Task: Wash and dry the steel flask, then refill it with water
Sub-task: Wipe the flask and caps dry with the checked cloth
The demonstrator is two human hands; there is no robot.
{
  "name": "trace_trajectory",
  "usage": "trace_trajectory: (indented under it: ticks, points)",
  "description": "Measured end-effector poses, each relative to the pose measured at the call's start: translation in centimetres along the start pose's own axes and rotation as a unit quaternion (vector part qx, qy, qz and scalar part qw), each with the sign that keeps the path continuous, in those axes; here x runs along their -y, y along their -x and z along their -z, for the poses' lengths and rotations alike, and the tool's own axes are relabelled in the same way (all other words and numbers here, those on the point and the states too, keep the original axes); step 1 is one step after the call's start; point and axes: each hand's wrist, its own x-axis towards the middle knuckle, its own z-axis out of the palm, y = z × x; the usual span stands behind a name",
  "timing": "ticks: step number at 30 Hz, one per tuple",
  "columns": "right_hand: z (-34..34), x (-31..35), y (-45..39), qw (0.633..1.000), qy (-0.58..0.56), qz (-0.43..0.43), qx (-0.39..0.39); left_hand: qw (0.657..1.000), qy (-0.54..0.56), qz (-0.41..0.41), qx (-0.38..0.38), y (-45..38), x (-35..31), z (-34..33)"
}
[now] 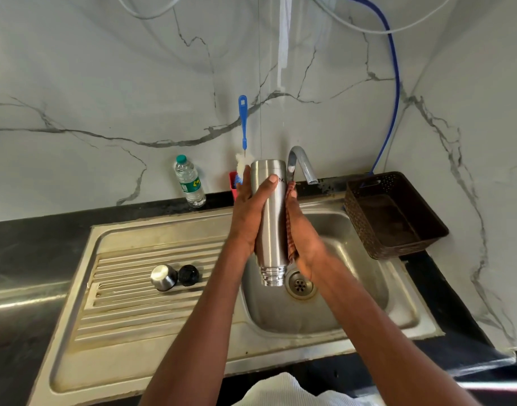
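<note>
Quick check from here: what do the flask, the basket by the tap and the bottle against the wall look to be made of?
Flask: brushed steel by the look, a satin grey sheen with soft streaked highlights and a shinier threaded neck. Basket: probably moulded plastic, matt dark brown, walls perforated in a regular pattern. Bottle: clear thin plastic, see-through ribbed body, green cap and a printed label.

Only partial black lettering on the steel flask (270, 218), just beside a thumb tip: roughly "NK", remainder hidden. Green label with a yellow-and-white logo on the plastic water bottle (190, 181), print too small to read.
</note>
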Motion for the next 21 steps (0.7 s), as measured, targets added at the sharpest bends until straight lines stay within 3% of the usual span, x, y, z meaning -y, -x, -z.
trace_trajectory:
  ticks: [5, 11, 18, 21]
  points:
    - [0.2, -1.2, -0.2, 0.997, -0.046, -0.064, -0.006, 0.999, -0.038, 0.033, 0.007, -0.5, -0.8, 0.8]
    - [0.2, -2.0, -0.2, 0.988, -0.106, -0.111, 0.011, 0.997, 0.008, 0.065, 0.035, -1.5, 0.0, 2.1]
    - [0.7, -4.2, 1.1, 0.940, -0.269, -0.201, 0.052, 0.969, 0.157, 0.138, 0.129, -2.0, 0.9, 2.9]
    - [0.7, -4.9, 1.8, 0.929, -0.285, -0.220, 0.089, 0.968, 0.186, 0.125, 0.116, -2.6, 0.9, 3.7]
